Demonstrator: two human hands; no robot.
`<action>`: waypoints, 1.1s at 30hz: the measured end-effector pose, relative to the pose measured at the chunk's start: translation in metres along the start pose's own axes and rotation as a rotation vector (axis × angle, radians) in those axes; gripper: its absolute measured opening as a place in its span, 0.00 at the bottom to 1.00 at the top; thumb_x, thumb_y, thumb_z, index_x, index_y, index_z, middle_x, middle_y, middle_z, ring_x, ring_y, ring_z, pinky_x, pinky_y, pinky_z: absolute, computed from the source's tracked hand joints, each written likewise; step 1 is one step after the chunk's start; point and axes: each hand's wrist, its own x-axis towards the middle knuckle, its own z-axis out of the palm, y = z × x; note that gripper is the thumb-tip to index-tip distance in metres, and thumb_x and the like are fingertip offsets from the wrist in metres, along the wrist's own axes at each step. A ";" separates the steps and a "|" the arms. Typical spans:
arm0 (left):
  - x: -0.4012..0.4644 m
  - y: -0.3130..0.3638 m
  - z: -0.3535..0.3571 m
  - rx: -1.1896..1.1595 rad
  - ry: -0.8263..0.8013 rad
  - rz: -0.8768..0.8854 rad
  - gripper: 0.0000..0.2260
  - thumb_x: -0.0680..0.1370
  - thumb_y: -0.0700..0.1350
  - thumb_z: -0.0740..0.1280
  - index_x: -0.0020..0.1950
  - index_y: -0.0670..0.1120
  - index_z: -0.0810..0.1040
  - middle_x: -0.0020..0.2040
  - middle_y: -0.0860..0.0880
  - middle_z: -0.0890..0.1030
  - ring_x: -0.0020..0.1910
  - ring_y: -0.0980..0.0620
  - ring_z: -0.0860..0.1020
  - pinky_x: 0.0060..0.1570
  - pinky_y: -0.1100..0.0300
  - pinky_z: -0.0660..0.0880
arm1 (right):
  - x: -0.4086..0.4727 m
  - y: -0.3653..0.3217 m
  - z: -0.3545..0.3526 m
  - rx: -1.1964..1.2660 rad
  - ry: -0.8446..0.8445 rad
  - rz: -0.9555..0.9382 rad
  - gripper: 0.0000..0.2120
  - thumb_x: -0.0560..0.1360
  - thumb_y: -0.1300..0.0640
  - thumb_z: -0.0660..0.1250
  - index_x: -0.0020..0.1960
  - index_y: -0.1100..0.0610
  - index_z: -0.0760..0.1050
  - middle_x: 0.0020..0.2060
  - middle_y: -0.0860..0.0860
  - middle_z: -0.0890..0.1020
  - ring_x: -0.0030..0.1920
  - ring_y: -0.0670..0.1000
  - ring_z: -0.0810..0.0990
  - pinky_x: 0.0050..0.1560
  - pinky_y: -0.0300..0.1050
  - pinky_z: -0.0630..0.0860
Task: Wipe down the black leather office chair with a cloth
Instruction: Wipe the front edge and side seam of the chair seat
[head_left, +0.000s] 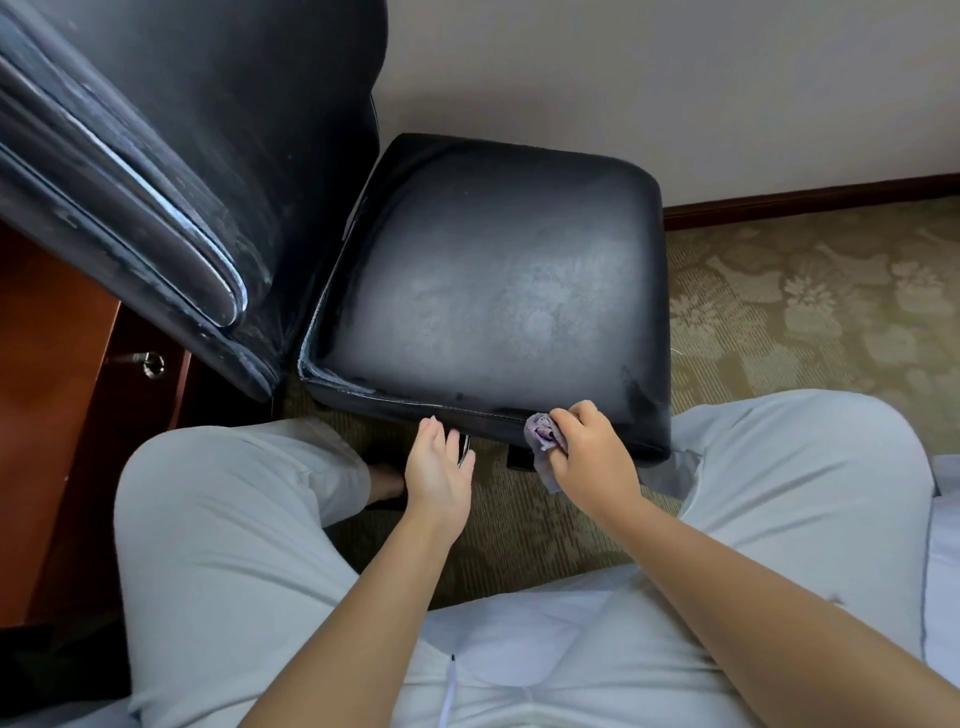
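Gripping a bunched purple cloth (541, 435), the right hand (589, 457) presses it against the near edge of the black chair seat (488, 291), close to the seat's right front corner. Its fingers are curled round the cloth, and a loose tail of fabric hangs below the fist. The left hand (439, 470) is open, fingers straight and together, palm turned toward the right hand; it holds nothing, and its fingertips sit just at the seat's front edge, though actual contact cannot be told. The seat's leather looks dusty and grey across its middle, darker along the right side near the cloth. The chair's backrest (197, 130) rises at the upper left, streaked with pale marks. Both knees in light grey trousers (218, 530) frame the hands. A patterned green carpet (810, 296) lies under the chair, a reddish wooden cabinet (52, 374) stands at the left, and a pale wall (675, 78) runs behind.
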 end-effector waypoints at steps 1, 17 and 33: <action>0.002 -0.001 0.001 -0.015 0.008 0.003 0.23 0.84 0.46 0.51 0.78 0.46 0.50 0.78 0.47 0.54 0.76 0.48 0.55 0.75 0.51 0.53 | 0.000 0.000 -0.001 0.005 0.000 0.011 0.03 0.72 0.63 0.66 0.45 0.62 0.75 0.42 0.54 0.72 0.41 0.54 0.72 0.35 0.47 0.72; 0.001 0.010 -0.004 0.121 0.033 0.088 0.29 0.82 0.42 0.57 0.78 0.50 0.45 0.78 0.48 0.52 0.77 0.50 0.52 0.75 0.51 0.52 | -0.022 -0.015 0.003 0.155 0.034 0.319 0.05 0.75 0.62 0.62 0.49 0.60 0.75 0.45 0.54 0.72 0.41 0.52 0.73 0.42 0.43 0.70; -0.022 -0.017 0.007 0.677 0.073 0.135 0.25 0.82 0.43 0.59 0.77 0.48 0.56 0.75 0.48 0.62 0.73 0.49 0.62 0.72 0.55 0.59 | -0.014 -0.003 -0.007 0.518 0.287 1.228 0.16 0.80 0.60 0.57 0.66 0.63 0.65 0.64 0.60 0.67 0.58 0.62 0.74 0.58 0.55 0.70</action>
